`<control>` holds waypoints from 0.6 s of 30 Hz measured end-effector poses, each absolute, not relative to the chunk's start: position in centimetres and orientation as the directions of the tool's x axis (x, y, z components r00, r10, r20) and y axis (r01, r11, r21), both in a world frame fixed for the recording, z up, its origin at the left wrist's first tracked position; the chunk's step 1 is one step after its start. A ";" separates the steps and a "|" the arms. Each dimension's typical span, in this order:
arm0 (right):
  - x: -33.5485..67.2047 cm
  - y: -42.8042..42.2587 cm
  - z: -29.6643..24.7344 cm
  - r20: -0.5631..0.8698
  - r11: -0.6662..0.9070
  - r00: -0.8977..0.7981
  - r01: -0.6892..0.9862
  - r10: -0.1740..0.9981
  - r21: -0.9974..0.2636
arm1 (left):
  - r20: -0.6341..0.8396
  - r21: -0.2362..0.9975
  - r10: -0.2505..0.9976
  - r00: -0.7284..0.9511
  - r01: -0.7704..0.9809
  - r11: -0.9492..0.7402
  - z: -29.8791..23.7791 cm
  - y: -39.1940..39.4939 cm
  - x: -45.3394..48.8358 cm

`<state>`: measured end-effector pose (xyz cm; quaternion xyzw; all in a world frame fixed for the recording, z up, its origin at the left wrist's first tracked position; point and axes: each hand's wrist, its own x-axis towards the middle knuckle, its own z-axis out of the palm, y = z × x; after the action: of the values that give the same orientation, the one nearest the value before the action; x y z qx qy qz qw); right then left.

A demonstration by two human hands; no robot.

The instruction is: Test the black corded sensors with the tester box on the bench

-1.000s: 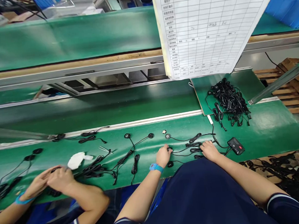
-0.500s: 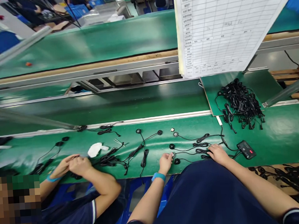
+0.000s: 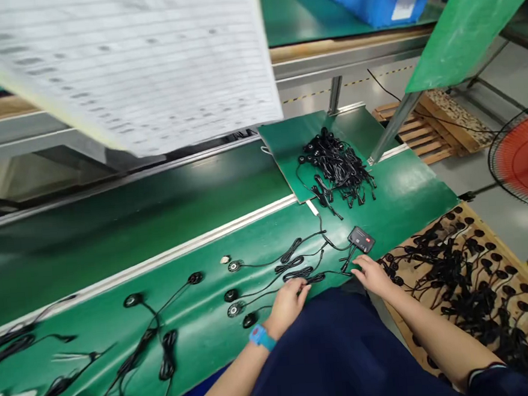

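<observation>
My left hand [image 3: 289, 303] is closed on a coiled black cable [image 3: 315, 277], the nearest of several lying side by side. My right hand [image 3: 372, 275] is open beside the short black leads [image 3: 347, 261] of a small black box [image 3: 361, 239]; its thumb is close to the end of the held cable. Round black discs end the cables on the left, among them a light-centred disc [image 3: 235, 309] and a dark disc [image 3: 249, 319]. A small pale piece [image 3: 225, 259] lies by the upper disc [image 3: 235, 266].
A heap of black cables [image 3: 338, 162] lies on a green board [image 3: 283, 151] at the back. More disc-ended cables fill a carton [image 3: 473, 286] at right, near a red fan [image 3: 525, 155]. A paper sheet [image 3: 146, 67] hangs ahead. More cables [image 3: 138, 345] lie at left.
The view has swung right. My left hand has left the light-centred disc and moved right to the coiled cable. My right hand has shifted from the coils toward the box's leads.
</observation>
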<state>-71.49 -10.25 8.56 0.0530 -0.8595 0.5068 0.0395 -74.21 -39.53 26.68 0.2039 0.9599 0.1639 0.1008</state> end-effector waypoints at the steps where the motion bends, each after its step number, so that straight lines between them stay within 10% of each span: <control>1: -71.7 -10.3 8.5 0.133 0.477 -0.988 -0.157 -0.084 -0.865 | -0.151 0.317 0.496 -0.855 0.433 0.844 25.8 -37.2 -74.8; 10: -75.4 -12.0 10.2 0.083 0.604 -0.929 -0.300 -0.360 -0.739 | -0.459 -0.129 0.492 -0.740 0.604 0.787 18.2 -28.7 -76.1; 18: -77.3 -13.0 10.3 -0.010 0.621 -0.936 -0.225 -0.351 -0.751 | -0.469 -0.101 0.524 -0.711 0.633 0.768 17.9 -32.1 -77.4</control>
<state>-77.25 -12.98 10.33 0.1604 -0.8969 0.4047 -0.0780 -77.42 -32.11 17.87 0.3157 0.9160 -0.1282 0.2119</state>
